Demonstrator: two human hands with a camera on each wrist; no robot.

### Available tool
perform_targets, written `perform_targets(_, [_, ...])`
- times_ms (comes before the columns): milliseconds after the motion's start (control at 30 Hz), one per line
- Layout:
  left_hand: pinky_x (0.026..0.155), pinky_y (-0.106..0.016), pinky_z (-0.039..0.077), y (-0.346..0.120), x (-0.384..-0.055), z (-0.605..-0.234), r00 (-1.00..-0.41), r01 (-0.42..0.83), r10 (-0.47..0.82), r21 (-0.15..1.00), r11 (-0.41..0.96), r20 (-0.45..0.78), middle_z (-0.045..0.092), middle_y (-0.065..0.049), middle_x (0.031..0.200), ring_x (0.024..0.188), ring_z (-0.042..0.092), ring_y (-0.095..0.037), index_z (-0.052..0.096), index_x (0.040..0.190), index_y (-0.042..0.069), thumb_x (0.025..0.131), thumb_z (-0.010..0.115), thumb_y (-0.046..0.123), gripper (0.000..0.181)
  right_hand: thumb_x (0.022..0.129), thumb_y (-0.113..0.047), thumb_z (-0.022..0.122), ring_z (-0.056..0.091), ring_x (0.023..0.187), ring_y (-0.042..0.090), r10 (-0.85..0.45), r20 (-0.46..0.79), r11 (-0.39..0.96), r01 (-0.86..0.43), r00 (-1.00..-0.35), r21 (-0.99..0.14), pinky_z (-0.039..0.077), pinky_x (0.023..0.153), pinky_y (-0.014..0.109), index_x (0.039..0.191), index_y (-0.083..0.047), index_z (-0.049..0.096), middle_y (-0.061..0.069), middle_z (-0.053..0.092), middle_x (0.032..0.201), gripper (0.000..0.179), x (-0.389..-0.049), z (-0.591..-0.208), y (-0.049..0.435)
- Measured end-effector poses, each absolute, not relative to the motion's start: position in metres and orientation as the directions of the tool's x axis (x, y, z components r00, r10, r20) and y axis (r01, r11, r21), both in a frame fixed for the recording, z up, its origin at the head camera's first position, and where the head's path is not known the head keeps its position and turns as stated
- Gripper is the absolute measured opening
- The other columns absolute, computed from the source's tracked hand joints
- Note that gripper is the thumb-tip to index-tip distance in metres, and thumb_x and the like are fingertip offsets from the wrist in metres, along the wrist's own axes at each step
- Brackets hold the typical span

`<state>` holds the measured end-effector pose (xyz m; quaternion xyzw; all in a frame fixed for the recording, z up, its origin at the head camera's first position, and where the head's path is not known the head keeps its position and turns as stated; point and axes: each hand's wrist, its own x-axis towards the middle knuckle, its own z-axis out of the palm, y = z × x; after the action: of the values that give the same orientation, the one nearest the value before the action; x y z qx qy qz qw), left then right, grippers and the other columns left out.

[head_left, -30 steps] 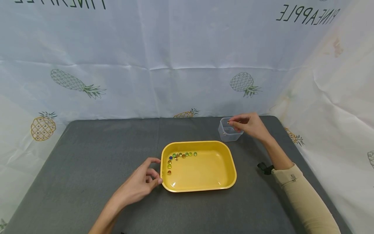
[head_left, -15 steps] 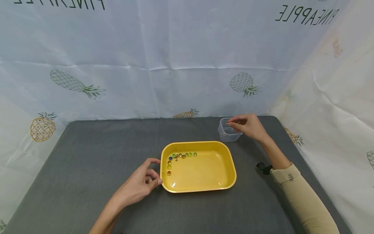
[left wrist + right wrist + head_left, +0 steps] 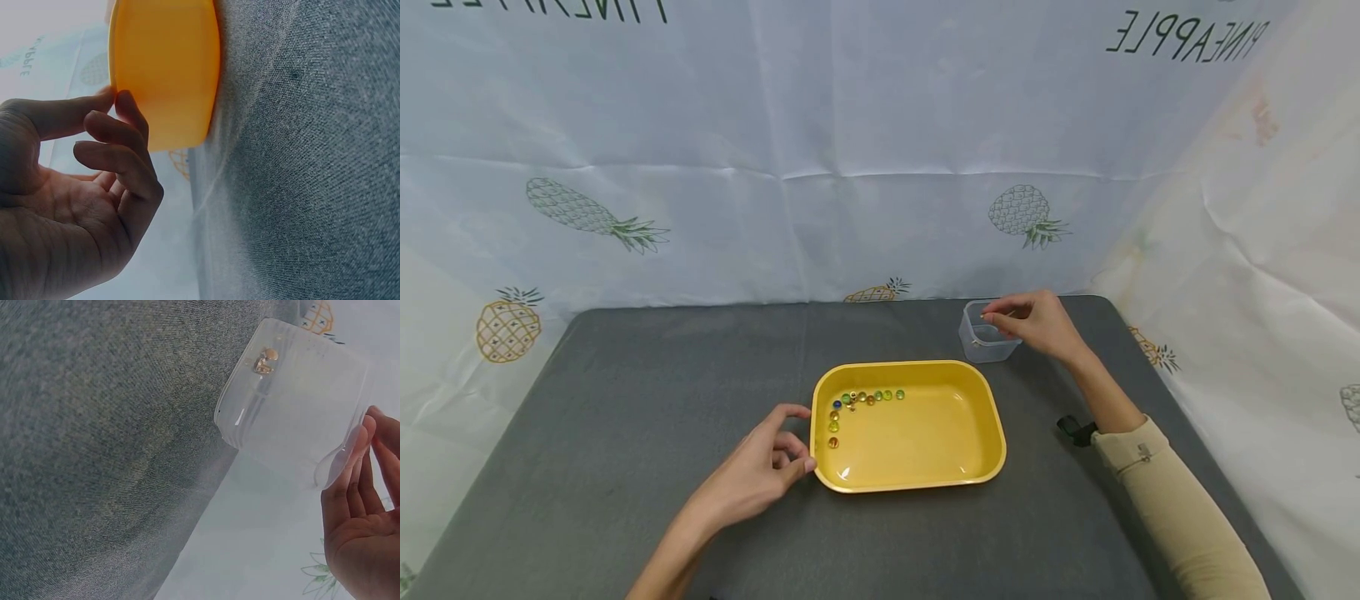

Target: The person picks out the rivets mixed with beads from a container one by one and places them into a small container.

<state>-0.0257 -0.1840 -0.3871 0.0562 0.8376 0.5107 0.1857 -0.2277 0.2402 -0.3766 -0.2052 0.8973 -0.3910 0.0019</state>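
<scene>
My left hand (image 3: 763,467) holds the left edge of a yellow tray (image 3: 925,485), index finger and thumb at the rim and the other fingers bent. In the left wrist view those fingertips meet the tray's yellow wall (image 3: 165,69). Glass marbles (image 3: 833,442) in green, amber and blue lie along the tray's far and left sides, a few small gold pieces (image 3: 852,408) among them. Over a clear plastic box (image 3: 991,352) my right hand (image 3: 1036,321) pinches a tiny gold-coloured piece (image 3: 982,316). Small gold pieces (image 3: 266,361) show through the box's wall in the right wrist view.
A dark grey cloth-covered table (image 3: 700,367) lies under everything. Behind it hangs a white curtain (image 3: 737,233) printed with pineapples, continuing down the right side. The box stands near the table's back edge, just beyond the tray's far right corner. A black strap (image 3: 1078,432) sits by the right sleeve.
Both hands keep nearly the same place and hold. The tray, the marbles and the clear box stay where they were, apart from a slight shift of the whole head view.
</scene>
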Motion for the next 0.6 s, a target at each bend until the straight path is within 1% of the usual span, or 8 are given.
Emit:
perform_targets(300, [0.063, -0.026, 0.045, -0.1840, -0.0260, -0.3874, -0.925, -0.100, 0.281, 0.875, 0.473, -0.257, 0.076, -0.008, 0.098, 0.068, 0.060, -0.016, 0.042, 0.153, 0.002, 0.101, 0.075, 0.010, 0.062, 0.101, -0.010, 0.078, 0.065, 0.067, 0.034, -0.374, 0.168, 0.613, -0.379, -0.912, -0.693, 0.049, 0.059, 0.023, 0.113, -0.001, 0.082, 0.022, 0.076, 0.087, 0.016, -0.2290, -0.3789, 0.2408])
perform_targets(367, [0.063, -0.026, 0.045, -0.1839, -0.0261, -0.3874, -0.925, -0.100, 0.280, 0.875, 0.473, -0.257, 0.076, -0.008, 0.098, 0.068, 0.060, -0.016, 0.042, 0.153, 0.002, 0.101, 0.075, 0.010, 0.062, 0.101, -0.009, 0.077, 0.066, 0.067, 0.033, -0.376, 0.173, 0.616, -0.385, -0.910, -0.687, 0.050, 0.060, 0.022, 0.113, -0.001, 0.082, 0.023, 0.077, 0.089, 0.015, -0.2295, -0.3796, 0.2412])
perform_targets(533, [0.063, -0.026, 0.045, -0.1838, -0.0261, -0.3875, -0.925, -0.101, 0.280, 0.877, 0.470, -0.257, 0.076, -0.007, 0.098, 0.068, 0.060, -0.016, 0.042, 0.153, 0.002, 0.101, 0.075, 0.010, 0.062, 0.101, -0.009, 0.077, 0.071, 0.070, 0.029, -0.376, 0.170, 0.633, -0.387, -0.911, -0.670, 0.057, 0.063, 0.027, 0.114, -0.001, 0.082, 0.024, 0.080, 0.097, 0.016, -0.2301, -0.3811, 0.2411])
perform_targets(600, [0.063, -0.026, 0.044, -0.1837, -0.0259, -0.3875, -0.925, -0.104, 0.279, 0.876, 0.471, -0.260, 0.076, -0.008, 0.098, 0.068, 0.060, -0.016, 0.042, 0.153, 0.002, 0.101, 0.075, 0.010, 0.062, 0.101, -0.009, 0.077, 0.071, 0.071, 0.028, -0.372, 0.166, 0.639, -0.382, -0.913, -0.667, 0.057, 0.064, 0.027, 0.114, -0.001, 0.082, 0.024, 0.080, 0.097, 0.016, -0.2297, -0.3813, 0.2407])
